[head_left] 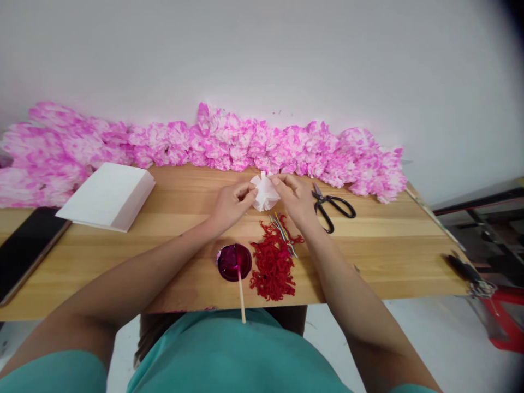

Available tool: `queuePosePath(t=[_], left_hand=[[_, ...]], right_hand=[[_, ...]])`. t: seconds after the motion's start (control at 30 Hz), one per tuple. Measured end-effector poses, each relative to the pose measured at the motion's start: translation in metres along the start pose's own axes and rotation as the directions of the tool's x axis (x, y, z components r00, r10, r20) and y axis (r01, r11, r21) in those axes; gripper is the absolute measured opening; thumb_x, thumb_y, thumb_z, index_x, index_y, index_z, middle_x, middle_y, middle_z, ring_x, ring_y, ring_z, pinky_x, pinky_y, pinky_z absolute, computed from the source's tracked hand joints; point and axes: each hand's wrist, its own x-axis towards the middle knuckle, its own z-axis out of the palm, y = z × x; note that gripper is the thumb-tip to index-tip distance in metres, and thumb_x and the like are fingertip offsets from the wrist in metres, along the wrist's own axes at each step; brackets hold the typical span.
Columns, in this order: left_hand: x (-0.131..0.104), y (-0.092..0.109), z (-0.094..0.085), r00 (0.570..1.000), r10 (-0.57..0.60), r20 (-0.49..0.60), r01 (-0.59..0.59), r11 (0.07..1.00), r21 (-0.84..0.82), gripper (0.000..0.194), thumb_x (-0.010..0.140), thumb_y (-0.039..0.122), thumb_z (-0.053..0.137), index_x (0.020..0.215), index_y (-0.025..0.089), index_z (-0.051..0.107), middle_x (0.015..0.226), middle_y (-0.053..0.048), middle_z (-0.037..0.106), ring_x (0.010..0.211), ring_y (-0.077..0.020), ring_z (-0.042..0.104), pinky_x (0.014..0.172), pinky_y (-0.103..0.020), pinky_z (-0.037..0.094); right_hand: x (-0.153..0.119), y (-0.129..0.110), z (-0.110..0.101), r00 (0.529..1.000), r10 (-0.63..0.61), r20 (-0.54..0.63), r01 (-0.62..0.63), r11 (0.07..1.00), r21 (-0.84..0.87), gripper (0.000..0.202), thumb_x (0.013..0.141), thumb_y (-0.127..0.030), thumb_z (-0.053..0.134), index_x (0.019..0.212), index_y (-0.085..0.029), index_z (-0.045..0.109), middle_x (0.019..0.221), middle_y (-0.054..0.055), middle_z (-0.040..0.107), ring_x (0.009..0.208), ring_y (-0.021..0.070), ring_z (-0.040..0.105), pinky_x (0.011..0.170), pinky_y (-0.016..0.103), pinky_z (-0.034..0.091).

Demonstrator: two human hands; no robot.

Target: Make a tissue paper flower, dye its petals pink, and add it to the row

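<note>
Between my hands is a white tissue paper flower [265,195], its thin layers fanned out above the table. My left hand [234,204] pinches its left edge between thumb and fingers. On the upper right, my right hand [295,197] pinches a layer of the same flower. Just below lie a few thin wire pieces [283,233] on a heap of red yarn bits [273,265]. Left of the yarn sits a small dish of dark magenta dye [234,263], with a wooden stick [241,300] resting in it and reaching past the table's front edge.
Black-handled scissors [329,207] lie partly open right of my right hand. A long row of pink and white paper flowers [245,139] lines the wall. To the left are a stack of white paper [108,196] and a black phone [28,251]. A red stool [505,322] stands beyond the table's right end.
</note>
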Motion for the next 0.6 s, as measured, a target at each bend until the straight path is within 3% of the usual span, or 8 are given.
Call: queuePosePath(t=[0.13, 0.33, 0.47, 0.6], left_hand=[[-0.002, 0.002, -0.001, 0.999, 0.042, 0.001, -0.042, 0.985, 0.166, 0.026, 0.09, 0.038, 0.052, 0.078, 0.018, 0.063, 0.063, 0.001, 0.06, 0.057, -0.0113, 0.051, 0.055, -0.023, 0.035], [0.0, -0.001, -0.002, 0.997, 0.07, -0.027, -0.059, 0.954, 0.293, 0.021, 0.089, 0.036, 0.055, 0.091, 0.018, 0.066, 0.062, 0.003, 0.06, 0.054, -0.0104, 0.049, 0.055, -0.022, 0.034], [0.002, -0.007, 0.001, 0.996, 0.07, -0.053, -0.062, 0.986, 0.152, 0.02, 0.089, 0.033, 0.052, 0.086, 0.017, 0.064, 0.065, 0.001, 0.062, 0.056, -0.0105, 0.052, 0.054, -0.022, 0.037], [0.004, -0.009, 0.002, 0.996, -0.016, -0.083, 0.012, 0.999, -0.052, 0.019, 0.088, 0.033, 0.055, 0.081, 0.017, 0.061, 0.058, 0.003, 0.057, 0.05, -0.0091, 0.05, 0.05, -0.021, 0.036]], right_hand=[[-0.002, -0.002, 0.001, 0.991, -0.126, 0.033, 0.13, 0.974, -0.184, 0.011, 0.086, -0.031, 0.066, 0.087, -0.022, 0.073, 0.087, 0.001, 0.073, 0.08, 0.0178, 0.063, 0.076, 0.032, 0.046], [-0.006, -0.002, 0.006, 0.97, -0.226, 0.091, 0.242, 0.939, -0.245, 0.012, 0.091, -0.03, 0.063, 0.087, -0.023, 0.072, 0.085, 0.003, 0.072, 0.081, 0.0193, 0.063, 0.077, 0.034, 0.046], [-0.005, -0.002, 0.006, 0.975, -0.217, 0.041, 0.221, 0.946, -0.239, 0.011, 0.09, -0.029, 0.063, 0.086, -0.022, 0.072, 0.085, 0.002, 0.071, 0.083, 0.019, 0.062, 0.079, 0.034, 0.046], [-0.001, 0.007, 0.005, 0.997, -0.045, -0.061, 0.042, 0.998, -0.052, 0.011, 0.085, -0.031, 0.064, 0.084, -0.021, 0.07, 0.082, 0.001, 0.071, 0.075, 0.0162, 0.061, 0.07, 0.03, 0.046]])
